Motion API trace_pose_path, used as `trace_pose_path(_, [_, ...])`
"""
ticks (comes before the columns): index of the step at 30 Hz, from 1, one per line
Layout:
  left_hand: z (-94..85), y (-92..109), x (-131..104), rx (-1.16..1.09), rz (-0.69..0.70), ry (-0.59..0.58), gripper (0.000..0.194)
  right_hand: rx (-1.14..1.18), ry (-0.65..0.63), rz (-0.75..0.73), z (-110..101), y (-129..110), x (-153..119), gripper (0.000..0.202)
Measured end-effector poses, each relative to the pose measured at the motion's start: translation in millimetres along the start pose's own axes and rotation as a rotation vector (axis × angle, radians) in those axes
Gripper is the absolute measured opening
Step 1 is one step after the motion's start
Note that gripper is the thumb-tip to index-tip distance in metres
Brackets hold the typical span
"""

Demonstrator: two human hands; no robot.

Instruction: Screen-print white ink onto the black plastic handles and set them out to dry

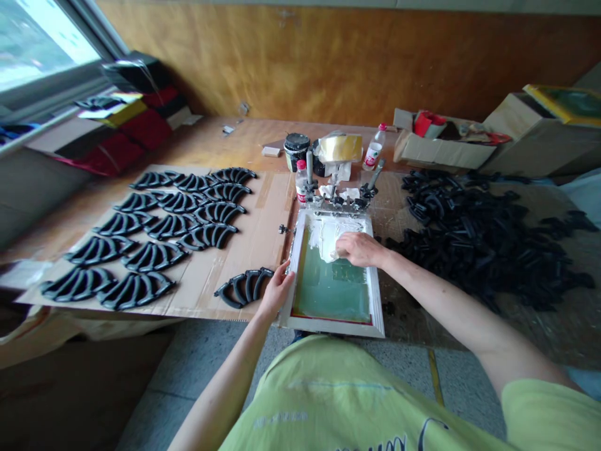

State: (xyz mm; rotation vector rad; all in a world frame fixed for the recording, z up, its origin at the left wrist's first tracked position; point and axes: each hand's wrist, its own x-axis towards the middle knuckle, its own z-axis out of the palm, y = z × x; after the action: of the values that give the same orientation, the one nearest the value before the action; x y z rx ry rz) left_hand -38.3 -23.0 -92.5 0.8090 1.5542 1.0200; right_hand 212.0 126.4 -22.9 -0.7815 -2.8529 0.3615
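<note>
A screen printing frame with a pale rim and green mesh lies in front of me, its far end at a metal hinge clamp. My left hand grips the frame's left side. Over the upper right of the mesh, my right hand is closed, its fingertips down at the white ink smeared across the far part. What those fingers hold is hidden by the hand and the white. Just left of my left hand lies a black ribbed curved part.
Rows of similar black parts cover cardboard at left. A heap of black pieces lies at right. Behind the clamp stand a dark tub and two red-capped bottles, one clear. An open carton sits back right.
</note>
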Motion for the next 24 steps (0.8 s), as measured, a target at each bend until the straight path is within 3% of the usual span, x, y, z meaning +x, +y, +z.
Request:
trace_pose_path(3, [-0.7,-1,1,-0.004,0.002,-0.020,0.071,-0.079,0.125,0.120,10,-2,2,0.014])
trace_pose_path(7, [-0.8,0,1,-0.015,-0.001,-0.028,0.071,-0.069,0.149,0.019,26,-10,-16,0.022])
trace_pose_path(11, [-2.7,11,-4,-0.003,-0.006,-0.043,0.072,0.045,0.162,0.109,11,-2,-1,0.019])
trace_pose_path(15, [-10.2,49,-17,0.003,0.007,-0.081,0.074,0.026,0.239,0.368,-25,23,44,0.056])
trace_pose_path(17, [-12.4,76,-22,-0.029,0.022,-0.080,0.067,0.021,0.295,0.454,-41,42,49,0.059])
trace_pose_path(19, [-10.7,103,-24,-0.101,0.066,-0.086,0.061,0.048,0.391,0.547,-50,65,34,0.046])
trace_pose_path(21, [-4.7,129,-18,-0.206,0.196,-0.070,0.057,0.086,0.477,0.711,-45,85,6,0.030])
trace_pose_path(24, [8.6,160,-1,-0.342,0.380,-0.054,0.050,0.120,0.463,0.911,-12,92,-35,0.020])
